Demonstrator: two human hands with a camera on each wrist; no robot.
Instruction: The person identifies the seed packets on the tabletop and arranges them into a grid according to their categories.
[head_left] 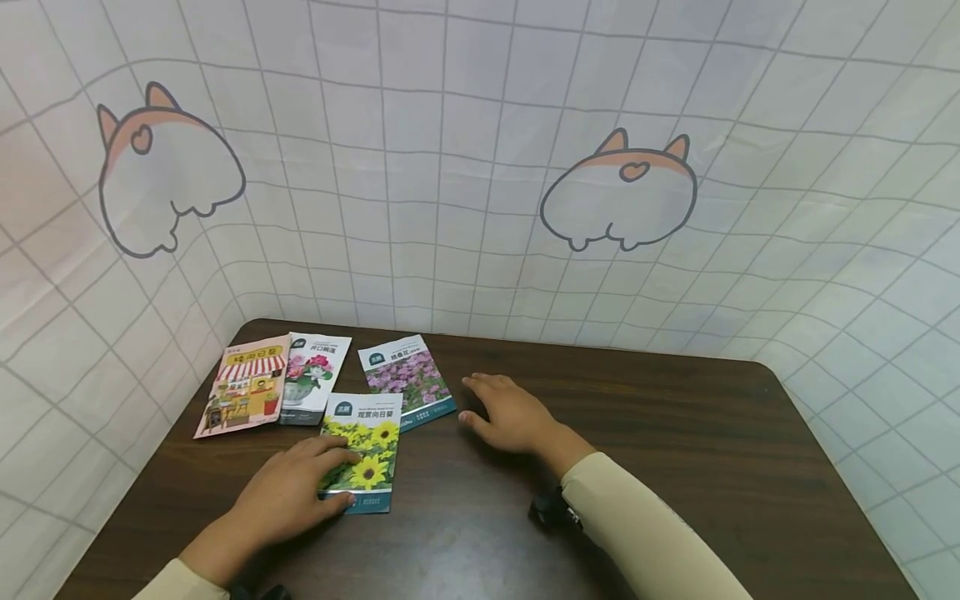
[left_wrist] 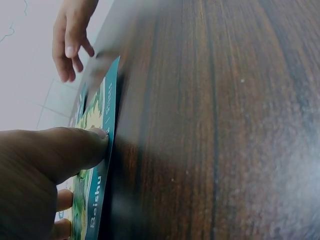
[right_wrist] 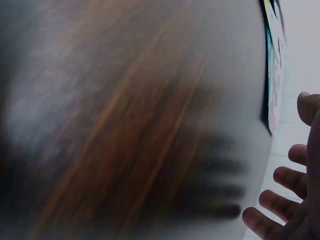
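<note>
My left hand (head_left: 288, 487) rests on a seed packet with yellow flowers (head_left: 375, 454), its fingers over the packet's left side. In the left wrist view the thumb (left_wrist: 75, 147) lies across the blue-green bottom band. That packet overlaps the lower left corner of a packet with purple flowers (head_left: 411, 379). To the right of the purple packet, my right hand (head_left: 513, 417) is held over the table with fingers spread and nothing in them. The right wrist view shows these fingers (right_wrist: 280, 210) apart, with their shadows on the wood.
A pink packet with a striped awning (head_left: 247, 387) overlaps a white packet with pink flowers (head_left: 313, 371) at the back left. They lie on a dark wooden table (head_left: 637, 450). A white gridded curtain (head_left: 465, 167) with cartoon animal prints surrounds the table's back and sides.
</note>
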